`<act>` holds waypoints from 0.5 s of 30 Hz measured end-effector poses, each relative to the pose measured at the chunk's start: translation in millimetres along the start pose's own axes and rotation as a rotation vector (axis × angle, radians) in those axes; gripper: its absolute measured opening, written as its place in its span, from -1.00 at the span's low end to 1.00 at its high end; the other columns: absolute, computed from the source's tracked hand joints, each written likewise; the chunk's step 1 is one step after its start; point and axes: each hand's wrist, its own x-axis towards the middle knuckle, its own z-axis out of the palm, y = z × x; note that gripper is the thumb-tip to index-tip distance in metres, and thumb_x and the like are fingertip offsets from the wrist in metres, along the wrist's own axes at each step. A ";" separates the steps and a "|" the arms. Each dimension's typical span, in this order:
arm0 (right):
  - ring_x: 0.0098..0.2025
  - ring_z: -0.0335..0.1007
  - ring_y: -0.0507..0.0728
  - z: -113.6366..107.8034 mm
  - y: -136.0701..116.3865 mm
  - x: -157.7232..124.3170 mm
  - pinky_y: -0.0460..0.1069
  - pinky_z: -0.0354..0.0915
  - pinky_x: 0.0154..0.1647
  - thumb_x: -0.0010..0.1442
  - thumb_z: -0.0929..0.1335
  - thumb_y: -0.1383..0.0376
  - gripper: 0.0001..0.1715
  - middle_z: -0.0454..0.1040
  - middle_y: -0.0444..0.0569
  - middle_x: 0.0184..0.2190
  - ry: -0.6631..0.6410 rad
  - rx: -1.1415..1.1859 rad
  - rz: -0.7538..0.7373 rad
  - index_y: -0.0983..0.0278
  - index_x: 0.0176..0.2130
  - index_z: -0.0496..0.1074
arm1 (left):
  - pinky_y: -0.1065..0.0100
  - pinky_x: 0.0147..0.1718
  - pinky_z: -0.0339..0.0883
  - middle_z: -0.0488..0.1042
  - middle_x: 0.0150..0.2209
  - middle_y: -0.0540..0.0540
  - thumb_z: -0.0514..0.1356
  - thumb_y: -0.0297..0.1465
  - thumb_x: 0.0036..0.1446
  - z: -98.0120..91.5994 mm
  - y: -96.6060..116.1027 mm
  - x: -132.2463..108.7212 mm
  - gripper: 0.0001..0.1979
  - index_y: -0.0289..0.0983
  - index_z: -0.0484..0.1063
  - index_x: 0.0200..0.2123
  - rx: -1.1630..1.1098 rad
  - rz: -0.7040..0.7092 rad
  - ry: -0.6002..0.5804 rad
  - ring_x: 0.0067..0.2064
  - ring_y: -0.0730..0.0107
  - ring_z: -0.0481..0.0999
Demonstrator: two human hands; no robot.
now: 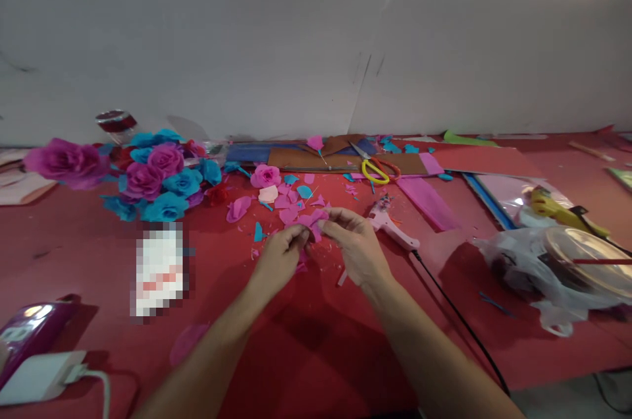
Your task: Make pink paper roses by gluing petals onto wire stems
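Observation:
My left hand (279, 257) and my right hand (353, 241) meet above the red table (306, 340), each pinching the same small pink paper petal (314, 226) between fingertips. Loose pink and blue petal cut-outs (291, 201) lie scattered just beyond my hands. A finished pink paper rose (265, 176) rests behind them. A pink glue gun (390, 224) lies right of my right hand, its black cord (459, 320) running toward the table's near edge.
A bunch of blue and magenta paper roses (148, 175) sits at the left. Yellow-handled scissors (374, 167) lie on brown card at the back. Pink crepe strip (427, 201), a plastic bag with a round lid (567, 261), a purple device (29, 333) and white charger (44, 376) surround the work spot.

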 end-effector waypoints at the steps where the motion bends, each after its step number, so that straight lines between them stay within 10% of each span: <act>1: -0.42 0.32 0.00 0.2 0.0 0.1 -0.04 0.23 -0.27 -0.18 0.47 0.35 -0.84 0.49 -0.13 -0.47 0.000 -0.007 -0.002 0.27 -0.44 0.54 | 0.37 -0.34 0.19 0.46 -0.49 -0.02 0.01 -0.33 0.17 -0.1 0.7 0.0 -0.73 -0.25 0.39 -0.51 0.001 0.002 0.000 -0.39 0.36 0.41; 15: -0.45 0.27 0.00 -1.2 1.2 1.2 -0.04 0.22 -0.31 -0.11 0.44 0.34 -0.95 0.43 -0.17 -0.53 -0.008 -0.046 -0.029 0.25 -0.49 0.50 | 0.42 -0.34 0.26 0.48 -0.31 -0.06 0.21 -0.30 0.06 2.1 7.2 -3.6 -0.81 -0.26 0.45 -0.27 -0.408 -0.061 -0.021 -0.35 0.46 0.38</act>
